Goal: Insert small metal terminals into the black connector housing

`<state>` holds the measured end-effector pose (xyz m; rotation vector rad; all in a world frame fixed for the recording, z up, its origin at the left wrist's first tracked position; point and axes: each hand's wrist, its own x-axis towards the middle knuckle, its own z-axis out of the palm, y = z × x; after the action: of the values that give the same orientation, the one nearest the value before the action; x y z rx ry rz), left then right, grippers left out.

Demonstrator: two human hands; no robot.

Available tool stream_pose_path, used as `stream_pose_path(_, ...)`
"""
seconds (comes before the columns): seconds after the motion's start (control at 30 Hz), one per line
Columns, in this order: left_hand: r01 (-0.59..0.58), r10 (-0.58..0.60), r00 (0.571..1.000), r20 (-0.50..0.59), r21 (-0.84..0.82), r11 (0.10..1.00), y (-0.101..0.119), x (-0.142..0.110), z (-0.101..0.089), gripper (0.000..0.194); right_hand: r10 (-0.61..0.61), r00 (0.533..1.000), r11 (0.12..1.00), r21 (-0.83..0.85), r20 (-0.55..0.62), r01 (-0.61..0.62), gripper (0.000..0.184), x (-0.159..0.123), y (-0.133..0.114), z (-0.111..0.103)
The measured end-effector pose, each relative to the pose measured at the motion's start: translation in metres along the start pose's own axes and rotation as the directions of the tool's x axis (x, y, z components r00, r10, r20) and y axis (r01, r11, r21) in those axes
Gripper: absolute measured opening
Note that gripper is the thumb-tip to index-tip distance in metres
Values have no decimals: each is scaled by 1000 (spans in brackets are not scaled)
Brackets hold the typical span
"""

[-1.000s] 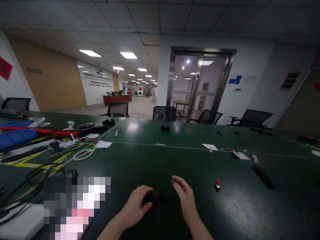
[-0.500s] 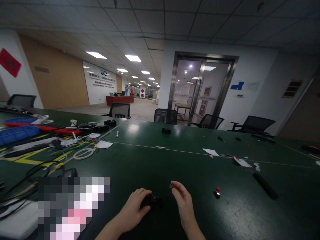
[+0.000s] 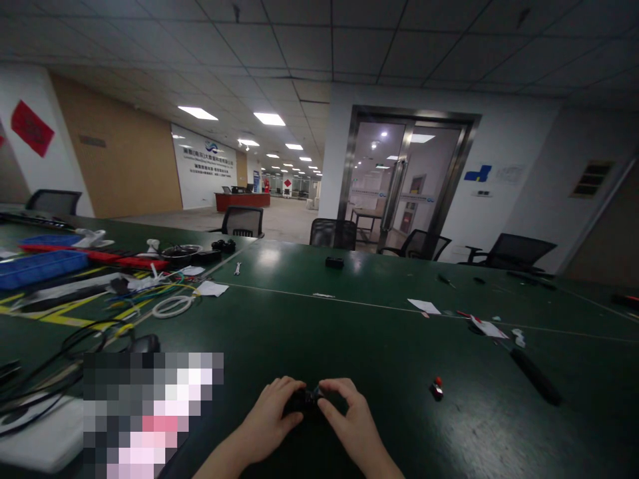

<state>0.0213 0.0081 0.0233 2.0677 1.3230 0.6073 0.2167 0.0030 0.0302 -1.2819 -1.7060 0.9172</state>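
Note:
At the near middle of the green table (image 3: 279, 339), my left hand (image 3: 269, 416) is closed around a small black device (image 3: 304, 398); its exact kind is too dark to tell. My right hand (image 3: 352, 416) pinches a small grey-blue piece (image 3: 318, 393) between thumb and forefinger. That piece is up against the device's right end; whether it sits inside it, I cannot tell. Off to the right lies a small silver object with an orange-red top (image 3: 437, 388), apart from both hands.
A long black bar (image 3: 535, 376) and white paper (image 3: 488, 327) lie to the right. Cables, a coiled white cord (image 3: 172, 307) and blue trays (image 3: 42, 269) crowd the left. A small black box (image 3: 334, 263) and a wrench (image 3: 237, 269) lie farther back.
My right hand has moved left and slightly down, bringing the small piece from open air to the black device. My left hand keeps its hold on the device.

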Motion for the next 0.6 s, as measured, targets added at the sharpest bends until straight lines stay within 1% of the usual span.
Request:
stream_pose_path(0.1, 2, -2, 1000, -6, 6, 1000, -2, 1, 1, 42, -45, 997, 998, -44, 56, 47, 20, -2, -1, 3)
stream_pose_path(0.3, -17, 17, 1000, -14, 11, 1000, -6, 2, 3, 41, -46, 990, 992, -109, 134, 61, 19, -4, -6, 7)
stream_pose_path(0.6, 22, -22, 1000, 3, 26, 999, 0, 1, 0, 41, -21, 987, 987, -154, 157, 45, 21, -3, -5, 7)
